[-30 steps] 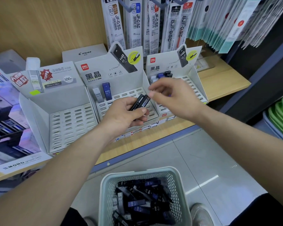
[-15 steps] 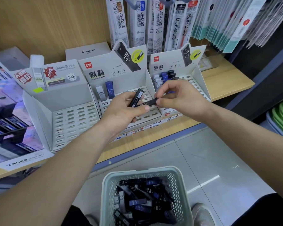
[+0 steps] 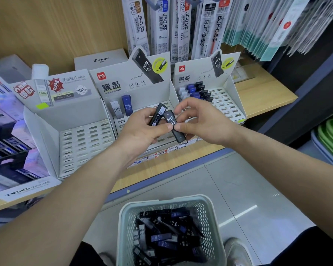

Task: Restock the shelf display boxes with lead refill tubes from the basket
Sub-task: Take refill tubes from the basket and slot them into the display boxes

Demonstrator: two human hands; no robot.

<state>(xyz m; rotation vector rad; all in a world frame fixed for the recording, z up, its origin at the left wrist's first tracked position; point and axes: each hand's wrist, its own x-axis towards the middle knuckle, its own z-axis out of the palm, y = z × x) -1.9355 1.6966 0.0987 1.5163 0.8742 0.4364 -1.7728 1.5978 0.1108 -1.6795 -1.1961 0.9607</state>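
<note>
Early going: the left hand (image 3: pixel 142 131) gripped one black tube (image 3: pixel 158 115), the right hand (image 3: pixel 204 121) pinched an HB 0.7 tube (image 3: pixel 173 125) above the middle display box (image 3: pixel 135 89), which showed two standing, and the basket (image 3: pixel 210 217) sat heaped.

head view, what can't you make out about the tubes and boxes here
All in the head view:
- Middle display box: its front slots sit behind the left hand and right hand.
- Left hand's tube: only its back shows, print too small to read.
- Basket: lower part cut off by the bottom edge, so no tube count.
- Right display box: tubes partly behind the right hand.
</note>
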